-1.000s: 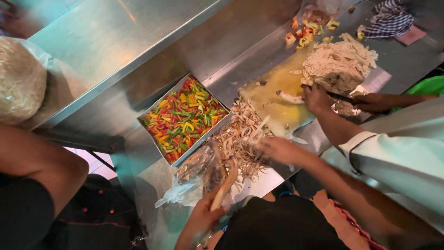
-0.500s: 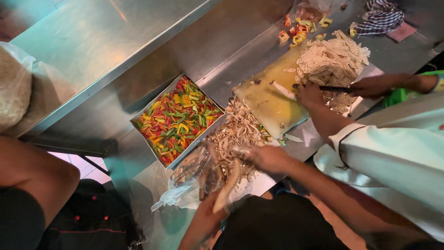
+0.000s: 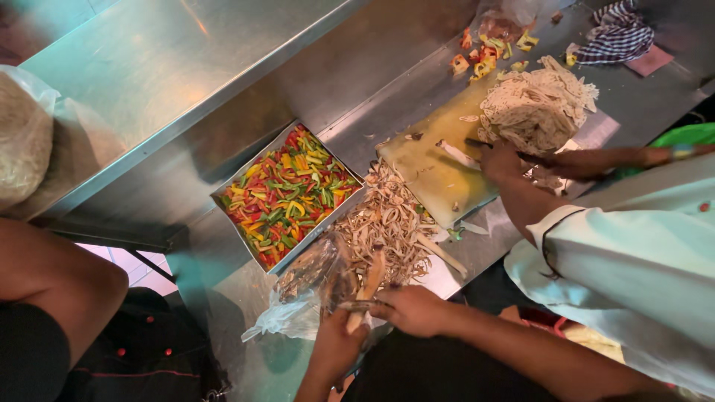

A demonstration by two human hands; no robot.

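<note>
My left hand (image 3: 334, 348) is closed around a long pale stalk (image 3: 368, 289) that points up toward a heap of pale brown shreds (image 3: 387, 222). My right hand (image 3: 414, 310) grips a small dark blade (image 3: 359, 305) laid across the stalk, right next to my left hand. Both hands are at the near edge of the steel counter (image 3: 223, 82). A crumpled clear plastic bag (image 3: 296, 307) lies just left of my hands. What the bag holds is unclear.
A square steel tray (image 3: 223, 195) of chopped red, yellow and green peppers sits left of the heap. A co-worker's hand (image 3: 502, 161) in a white sleeve works on a yellowish cutting board (image 3: 427, 173) beside a pale shredded pile (image 3: 538, 104). A checked cloth (image 3: 615, 33) lies far right.
My right hand has drawn back from over the shred heap to the stalk in my left hand. The co-worker's hand stays on the board.
</note>
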